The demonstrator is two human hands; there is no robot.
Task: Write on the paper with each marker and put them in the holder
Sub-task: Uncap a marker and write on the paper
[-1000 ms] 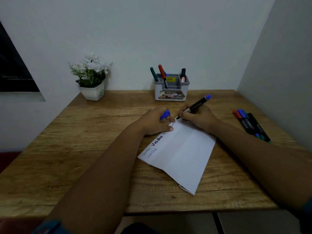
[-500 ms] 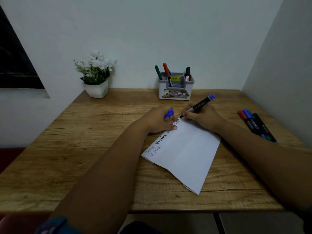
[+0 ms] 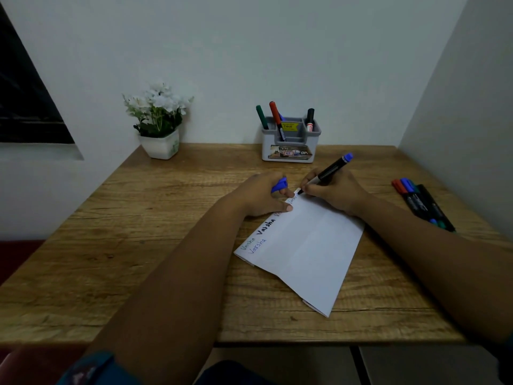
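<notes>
A black marker with a blue end [image 3: 329, 172] is gripped in the curled fingers of the right hand [image 3: 336, 194], and its tip is set on the far corner of the paper [image 3: 308, 245]. A blue cap [image 3: 279, 185] is held in the curled fingers of the left hand [image 3: 261, 197], whose thumb is pressed on the paper's left edge. The folded white paper is laid at an angle on the wooden desk [image 3: 138, 245], with words written along its left edge. At the back of the desk a grey holder [image 3: 290, 141] is stood, and green, red and black markers are seen upright in it. Further markers [image 3: 422, 202] are laid together near the desk's right edge. A white pot of white flowers [image 3: 159, 126] is placed at the back left.
</notes>
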